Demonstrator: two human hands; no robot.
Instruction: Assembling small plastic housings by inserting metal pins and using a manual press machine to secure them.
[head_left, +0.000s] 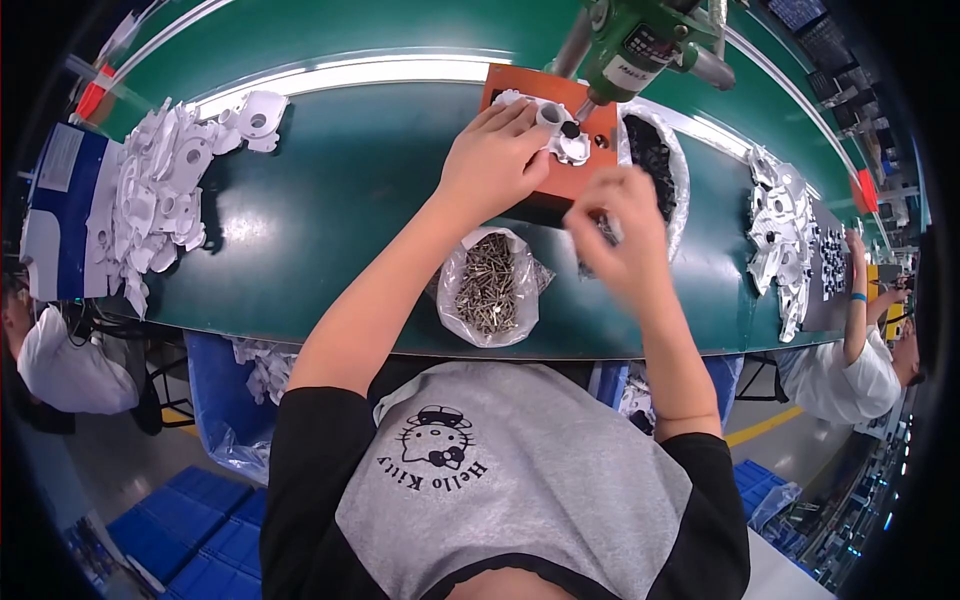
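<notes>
Screws (487, 285) sit bagged near us, so our right hand (618, 235) pinches something small while our left hand (490, 165) presses the white part (560, 135) flat on its orange jig (545, 150).

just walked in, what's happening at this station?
A person at a green conveyor table presses the left hand on a white plastic part seated on an orange fixture, under a green powered screwdriver whose tip meets the part. The right hand is raised beside the fixture, blurred; whether it pinches anything is unclear. An open bag of screws sits near the table edge, and a pile of white parts lies to the left.
</notes>
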